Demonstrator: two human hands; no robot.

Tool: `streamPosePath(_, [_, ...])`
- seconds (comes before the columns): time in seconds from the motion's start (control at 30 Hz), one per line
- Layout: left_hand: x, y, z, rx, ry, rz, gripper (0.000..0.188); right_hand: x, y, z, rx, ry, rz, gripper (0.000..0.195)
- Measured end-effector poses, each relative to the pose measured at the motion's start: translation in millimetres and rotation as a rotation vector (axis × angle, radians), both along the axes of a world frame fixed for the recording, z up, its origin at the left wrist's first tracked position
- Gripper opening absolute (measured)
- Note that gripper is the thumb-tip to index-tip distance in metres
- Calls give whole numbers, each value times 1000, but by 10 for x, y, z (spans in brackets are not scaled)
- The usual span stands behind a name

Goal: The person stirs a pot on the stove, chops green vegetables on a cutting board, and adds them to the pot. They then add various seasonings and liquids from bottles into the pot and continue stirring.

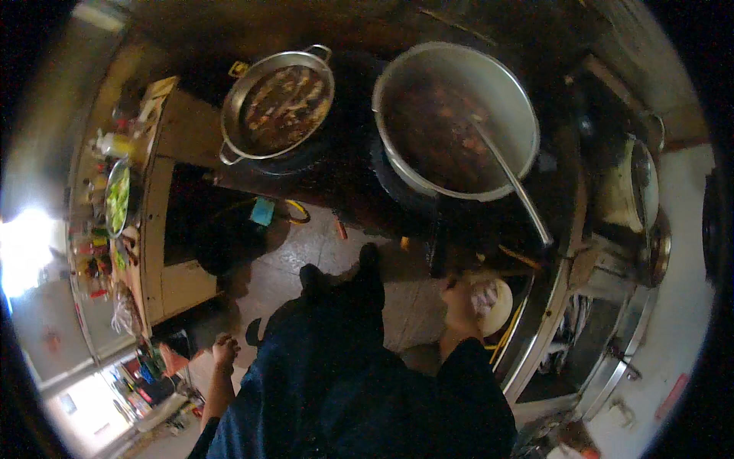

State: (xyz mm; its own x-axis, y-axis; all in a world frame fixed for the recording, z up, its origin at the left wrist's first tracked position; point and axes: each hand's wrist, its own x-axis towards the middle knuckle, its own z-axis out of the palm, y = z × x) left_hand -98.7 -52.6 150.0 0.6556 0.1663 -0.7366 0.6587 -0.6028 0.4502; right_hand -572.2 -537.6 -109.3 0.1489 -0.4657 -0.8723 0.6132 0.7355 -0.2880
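My right hand (459,304) is blurred beside a pale round bowl (502,314) holding whitish pieces. Whether the fingers grip the bowl's rim or only pass in front of it cannot be told. My left hand (226,349) hangs low at my other side, its fingers loosely bent and nothing visible in them. Before me on a dark stove stands a large metal pot (519,97) with dark brown food inside. A long metal-handled utensil (516,186) leans over its rim, its lower end sunk in the food. To its left, a two-handled steel pan (232,115) contains browned strips in dark liquid.
A wooden side counter (150,229) at left carries an oval dish of chopped greens (118,198), bottles (114,144) and a plastic bag (124,307). At right, a lidded pale pot (622,189) sits beyond the stove. A blue object (262,211) and yellow hose (298,212) show below the stove's edge.
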Motion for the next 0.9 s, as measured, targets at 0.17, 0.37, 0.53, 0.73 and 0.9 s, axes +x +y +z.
streamPosePath(0.17, [-96, -265, 169, -20, -92, -35, 29, 314, 502, 291, 115, 53, 564, 31])
streamPosePath(0.37, [-86, -326, 150, 309, -215, -134, 36, 685, 688, 796, 111, 141, 1108, 29])
streamPosePath(0.53, [-4, 59, -504, 379, -515, -237, 35, 1121, 420, 1039, -68, 349, 1238, 28])
streamPosePath(0.73, [1192, -740, 158, 118, -354, 7, 27, 1838, 241, 1299, -229, 550, 1315, 27])
streamPosePath(0.9, [2849, -1271, 365, 121, -692, -339, 31, 2676, 383, 1447, -325, 722, 1431, 26])
